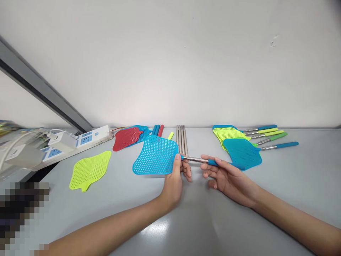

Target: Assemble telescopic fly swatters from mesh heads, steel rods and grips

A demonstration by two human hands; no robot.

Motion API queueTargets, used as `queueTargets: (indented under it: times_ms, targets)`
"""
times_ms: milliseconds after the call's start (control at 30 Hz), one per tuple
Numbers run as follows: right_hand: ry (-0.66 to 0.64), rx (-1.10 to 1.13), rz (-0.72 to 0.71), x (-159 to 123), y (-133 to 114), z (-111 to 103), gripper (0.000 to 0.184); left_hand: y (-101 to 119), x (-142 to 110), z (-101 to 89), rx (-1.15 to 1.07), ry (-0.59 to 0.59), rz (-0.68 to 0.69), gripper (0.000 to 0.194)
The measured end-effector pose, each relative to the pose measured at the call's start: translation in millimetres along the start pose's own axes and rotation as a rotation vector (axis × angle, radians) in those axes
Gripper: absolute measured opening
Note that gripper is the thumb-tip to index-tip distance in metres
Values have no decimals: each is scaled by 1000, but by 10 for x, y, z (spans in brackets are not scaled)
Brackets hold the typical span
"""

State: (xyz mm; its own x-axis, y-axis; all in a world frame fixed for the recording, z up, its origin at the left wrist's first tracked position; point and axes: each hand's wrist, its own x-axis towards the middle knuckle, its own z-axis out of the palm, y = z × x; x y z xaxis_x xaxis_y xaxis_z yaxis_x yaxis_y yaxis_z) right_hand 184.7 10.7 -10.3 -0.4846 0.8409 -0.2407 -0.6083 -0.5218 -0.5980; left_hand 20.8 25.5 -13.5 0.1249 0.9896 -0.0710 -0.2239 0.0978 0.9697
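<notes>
A blue fly swatter point(157, 155) with a perforated head, a metal rod and a blue handle is held level above the table. Its neck is pinched between the thumb and fingers of my left hand point(173, 181), with the head lying to the left. My right hand point(229, 179) has its thumb and forefinger on the blue handle, its other fingers loosely curled below. Behind the held swatter lie several metal rods point(182, 138), side by side, and loose handles, among them a red handle point(161, 130) and a yellow-green handle point(171, 135) partly hidden by the swatter head.
On the right, several whole fly swatters point(243, 153) lie overlapping. To the left are a loose yellow-green swatter head point(90, 170), a red swatter head point(126, 138) over blue ones, and a white power strip point(90, 138) with plugs and cables. A wall point(186, 71) rises behind the table.
</notes>
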Motion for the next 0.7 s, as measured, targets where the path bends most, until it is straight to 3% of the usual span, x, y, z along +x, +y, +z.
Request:
queueTargets:
  times_ms: [367,700]
  targets:
    - [41,-74,-29,-14,8,10,27,-1,-71,10,34,-78,4,31]
    - [-24,-139,-8,-28,0,59,24,49,-87,55,162,-183,13,33]
